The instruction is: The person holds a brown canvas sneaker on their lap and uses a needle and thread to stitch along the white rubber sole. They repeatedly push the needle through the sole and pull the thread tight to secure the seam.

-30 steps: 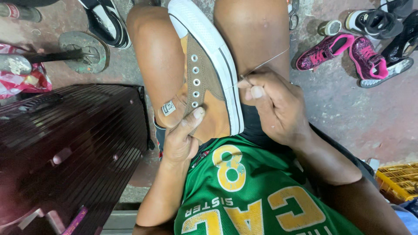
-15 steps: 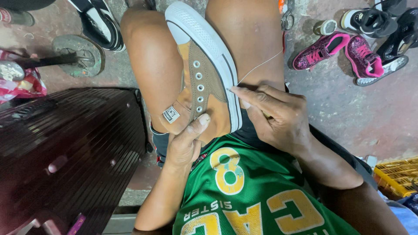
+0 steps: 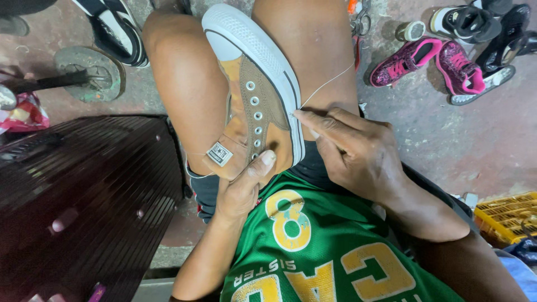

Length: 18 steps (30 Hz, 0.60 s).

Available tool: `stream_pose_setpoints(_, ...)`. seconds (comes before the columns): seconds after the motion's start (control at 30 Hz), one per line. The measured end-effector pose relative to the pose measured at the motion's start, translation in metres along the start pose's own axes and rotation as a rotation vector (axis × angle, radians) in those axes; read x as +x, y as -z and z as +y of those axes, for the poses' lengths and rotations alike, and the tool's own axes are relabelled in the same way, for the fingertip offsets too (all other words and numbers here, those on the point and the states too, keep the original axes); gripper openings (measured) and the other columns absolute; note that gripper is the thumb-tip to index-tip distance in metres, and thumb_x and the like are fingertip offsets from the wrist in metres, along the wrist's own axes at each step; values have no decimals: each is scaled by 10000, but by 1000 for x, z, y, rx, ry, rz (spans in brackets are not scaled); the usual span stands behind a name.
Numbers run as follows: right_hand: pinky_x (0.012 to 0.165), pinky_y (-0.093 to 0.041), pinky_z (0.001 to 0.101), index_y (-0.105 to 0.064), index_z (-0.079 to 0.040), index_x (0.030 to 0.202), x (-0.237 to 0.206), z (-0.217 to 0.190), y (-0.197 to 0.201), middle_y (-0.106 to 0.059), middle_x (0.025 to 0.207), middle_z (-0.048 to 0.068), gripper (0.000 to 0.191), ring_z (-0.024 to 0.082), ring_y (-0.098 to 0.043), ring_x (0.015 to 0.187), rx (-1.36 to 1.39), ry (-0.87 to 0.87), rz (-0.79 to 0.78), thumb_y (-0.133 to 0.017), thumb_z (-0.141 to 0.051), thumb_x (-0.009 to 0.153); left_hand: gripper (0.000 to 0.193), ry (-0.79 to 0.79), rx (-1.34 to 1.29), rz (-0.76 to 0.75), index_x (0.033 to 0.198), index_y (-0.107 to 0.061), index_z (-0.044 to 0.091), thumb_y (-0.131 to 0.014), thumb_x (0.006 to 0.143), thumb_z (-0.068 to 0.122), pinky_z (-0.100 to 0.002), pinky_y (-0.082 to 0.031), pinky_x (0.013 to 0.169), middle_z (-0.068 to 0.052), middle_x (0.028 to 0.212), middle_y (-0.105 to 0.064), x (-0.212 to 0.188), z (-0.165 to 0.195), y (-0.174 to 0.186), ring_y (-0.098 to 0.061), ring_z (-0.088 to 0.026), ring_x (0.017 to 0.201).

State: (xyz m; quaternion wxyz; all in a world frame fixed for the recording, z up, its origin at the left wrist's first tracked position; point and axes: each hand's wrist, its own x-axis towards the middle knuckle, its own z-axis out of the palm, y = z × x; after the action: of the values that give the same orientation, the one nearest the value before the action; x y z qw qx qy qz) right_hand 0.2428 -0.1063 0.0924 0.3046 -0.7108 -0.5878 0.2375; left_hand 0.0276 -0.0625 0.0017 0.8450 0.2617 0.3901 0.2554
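A: Where does the brown sneaker (image 3: 254,95) lie, and which way does it point?

B: It rests between the person's bare thighs, above the green jersey (image 3: 313,246). Its long axis runs from lower right to upper left in the head view; the white toe cap points away from the body, the heel sits toward the lap. The shoe is rolled onto its side, so the white sole edge faces right and the eyelet row faces the camera.

A: State of the hands?

B: The left hand (image 3: 243,187) cups the heel end from below, thumb pressed on the brown upper beside the eyelets. The right hand (image 3: 358,154) has its fingertips pressed together at the sole edge, pinching a thin pale thread (image 3: 330,83) that runs taut up to the right.

A: Surroundings?

B: Pink sneakers (image 3: 430,64) lie on the concrete floor (image 3: 447,140), well apart to the right.
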Motion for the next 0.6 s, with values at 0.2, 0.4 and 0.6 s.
stream_pose_setpoints(0.2,726,-587,344,-695,-26,1244,12,-16,10,-741,1105,107,338,258,-743,875,-234,27,-67,-623,45,921,430,139,18,17,1404,-542,-108,-677,1009,-2,-302,-351,696,-99,948,-484,1,7,-6,-445,-158,795)
stream_pose_setpoints(0.4,586,-550,325,-692,-27,1207,31,-40,22,-696,980,73,429,221,-710,744,-453,60,-239,-675,-4,778,479,-151,162,-216,1476,-471,-74,-608,1026,19,-313,-476,1127,-93,1388,-586,6,36,-19,-575,-155,1271)
stream_pose_setpoints(0.6,525,-519,359,-644,-39,1005,45,-51,19,-622,863,75,276,235,-685,729,-583,138,-385,-698,-67,736,167,-291,900,-181,1013,-671,-9,-729,953,135,-380,-518,826,-131,953,-643,14,42,-13,-622,-275,870)
